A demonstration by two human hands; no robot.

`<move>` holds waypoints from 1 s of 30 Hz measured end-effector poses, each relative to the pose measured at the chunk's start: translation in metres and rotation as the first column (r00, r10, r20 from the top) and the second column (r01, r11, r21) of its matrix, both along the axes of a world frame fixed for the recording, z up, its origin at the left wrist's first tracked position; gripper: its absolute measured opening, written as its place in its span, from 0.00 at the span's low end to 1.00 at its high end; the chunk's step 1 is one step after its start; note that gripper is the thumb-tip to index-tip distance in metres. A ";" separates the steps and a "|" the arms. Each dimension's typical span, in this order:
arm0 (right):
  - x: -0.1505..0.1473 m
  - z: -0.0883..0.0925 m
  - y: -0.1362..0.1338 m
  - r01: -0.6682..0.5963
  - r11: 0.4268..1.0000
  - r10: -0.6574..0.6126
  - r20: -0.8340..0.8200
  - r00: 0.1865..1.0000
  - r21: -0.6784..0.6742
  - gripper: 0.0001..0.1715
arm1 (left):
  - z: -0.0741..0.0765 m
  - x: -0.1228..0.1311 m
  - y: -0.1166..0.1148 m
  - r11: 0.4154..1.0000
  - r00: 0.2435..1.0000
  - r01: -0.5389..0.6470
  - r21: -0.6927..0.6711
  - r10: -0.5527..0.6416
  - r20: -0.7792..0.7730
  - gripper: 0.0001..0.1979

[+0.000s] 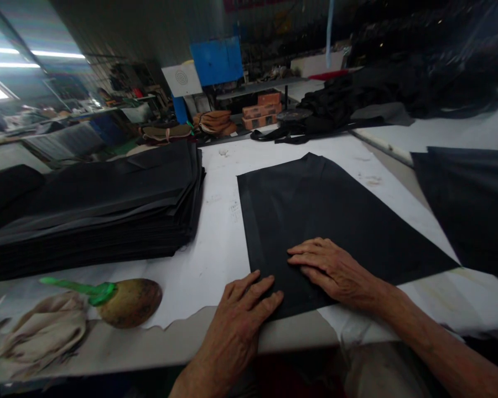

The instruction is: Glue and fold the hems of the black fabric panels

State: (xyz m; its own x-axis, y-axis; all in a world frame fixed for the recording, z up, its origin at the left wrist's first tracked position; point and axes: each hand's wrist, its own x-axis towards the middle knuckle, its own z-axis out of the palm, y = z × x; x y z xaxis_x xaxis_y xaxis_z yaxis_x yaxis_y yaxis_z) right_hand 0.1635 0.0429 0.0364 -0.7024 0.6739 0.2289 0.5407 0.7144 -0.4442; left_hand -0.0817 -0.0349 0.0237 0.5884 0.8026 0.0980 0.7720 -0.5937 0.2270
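Observation:
A black sheet of fabric or leather-like material [307, 204] lies flat on the white-covered table [219, 221]. My left hand [243, 309] rests at its near left corner, fingers stretched out with the tips on the sheet's edge. Further in, my right hand [330, 271] lies flat on the sheet near its front edge, fingers extended. Neither hand holds anything. The undersides of both hands are hidden.
A thick stack of black sheets [108, 204] stands on the left. In front of it are a rounded brownish object with a green stem [128, 301] and a crumpled beige cloth [45, 331]. More black sheets [473, 204] lie right. Bricks [261, 113] and dark straps sit behind.

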 end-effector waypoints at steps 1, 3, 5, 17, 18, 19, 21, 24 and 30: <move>0.000 0.001 -0.001 0.004 1.000 -0.004 0.002 1.000 -0.008 0.16 | 0.000 0.000 0.000 1.000 1.000 0.000 0.001 0.000 0.000 0.31; -0.001 0.003 -0.002 0.009 1.000 -0.009 0.019 1.000 -0.018 0.17 | 0.000 0.000 0.000 1.000 1.000 -0.001 0.002 0.001 -0.002 0.32; -0.001 0.003 -0.004 0.012 1.000 -0.012 0.048 0.999 -0.005 0.21 | -0.001 0.000 0.000 1.000 1.000 -0.002 0.000 0.002 -0.003 0.33; -0.001 -0.007 -0.001 0.003 0.999 -0.008 0.109 0.994 0.040 0.26 | 0.020 -0.003 0.015 0.982 0.941 -0.010 -0.189 0.073 0.330 0.20; -0.001 -0.007 -0.001 0.004 0.999 -0.008 0.106 0.994 0.041 0.26 | 0.022 -0.002 0.017 0.979 0.926 -0.005 -0.203 0.081 0.368 0.20; -0.001 -0.007 -0.001 0.004 0.999 -0.008 0.104 0.995 0.042 0.26 | 0.024 0.000 0.018 0.977 0.915 -0.007 -0.212 0.092 0.393 0.19; -0.001 -0.006 -0.002 0.007 0.999 -0.012 0.103 0.995 0.047 0.26 | 0.025 0.006 0.021 0.972 0.905 -0.053 -0.228 0.143 0.400 0.15; -0.002 -0.003 -0.003 0.014 0.999 -0.020 0.114 0.993 0.053 0.26 | 0.023 0.018 0.022 0.960 0.915 -0.164 -0.225 0.233 0.330 0.07; -0.003 0.002 -0.003 0.005 0.999 -0.009 0.113 0.994 0.041 0.26 | 0.019 0.021 0.024 0.960 0.934 -0.160 -0.230 0.223 0.278 0.10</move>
